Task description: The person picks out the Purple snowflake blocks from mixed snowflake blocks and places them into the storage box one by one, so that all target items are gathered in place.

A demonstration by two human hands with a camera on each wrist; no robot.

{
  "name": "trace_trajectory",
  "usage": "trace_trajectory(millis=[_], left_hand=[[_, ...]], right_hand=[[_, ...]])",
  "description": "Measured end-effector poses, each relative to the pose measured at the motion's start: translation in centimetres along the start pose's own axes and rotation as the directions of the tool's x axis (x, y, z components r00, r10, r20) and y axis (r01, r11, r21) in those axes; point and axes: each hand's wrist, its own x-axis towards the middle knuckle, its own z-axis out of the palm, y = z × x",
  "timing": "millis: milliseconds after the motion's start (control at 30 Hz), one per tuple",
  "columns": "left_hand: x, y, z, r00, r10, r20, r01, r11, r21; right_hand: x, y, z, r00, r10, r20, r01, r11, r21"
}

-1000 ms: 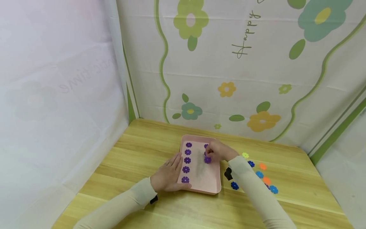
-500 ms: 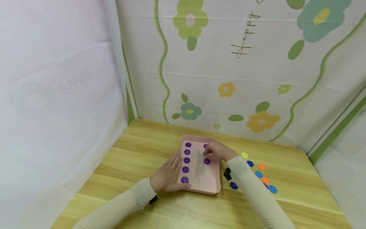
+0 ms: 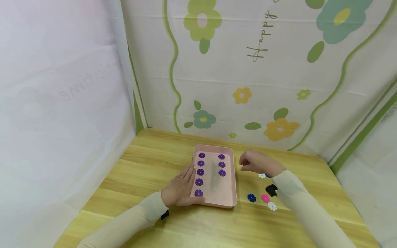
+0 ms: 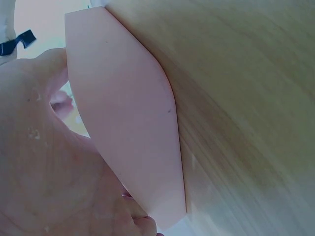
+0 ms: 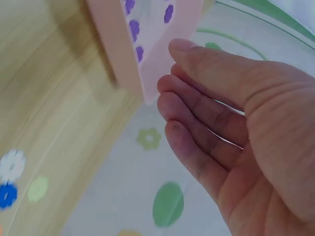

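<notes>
A pink rectangular tray (image 3: 234,194) lies on the table with two columns of purple flower-shaped discs in it. Several discs line its left side, the nearest purple disc (image 3: 199,193) close to my left thumb. Three stand in the right column, from the far purple disc (image 3: 221,157) to the near purple disc (image 3: 222,173). My left hand (image 3: 180,187) rests along the tray's left rim, fingers straight and thumb over the near corner. Off the tray's right side, my right hand (image 3: 255,162) hovers with loosely bent fingers. The right wrist view shows nothing between thumb and fingers (image 5: 194,105).
Loose flower-shaped discs lie right of the tray: a dark blue disc (image 3: 252,197), a pink disc (image 3: 265,198) and a white disc (image 3: 272,206). Another white disc (image 3: 262,175) lies under my right wrist. A floral cloth (image 3: 217,86) hangs behind the table.
My right hand has let go of the third purple disc in the right column and moved right, out of the tray. My left hand stays on the tray's left rim.
</notes>
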Motion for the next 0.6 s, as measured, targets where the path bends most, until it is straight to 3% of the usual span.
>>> trace_trajectory(millis=[300, 600], left_hand=[[0.1, 0.0, -0.1, 1.0, -0.009, 0.005, 0.009, 1.0, 0.009], [-0.1, 0.2, -0.3, 1.0, -0.009, 0.005, 0.009, 1.0, -0.014]], right_hand=[[-6.5, 3.1, -0.4, 1.0, 0.011, -0.029, -0.011, 1.0, -0.015], [-12.4, 6.1, 2.1, 0.999, 0.037, 0.008, -0.037, 0.999, 0.013]])
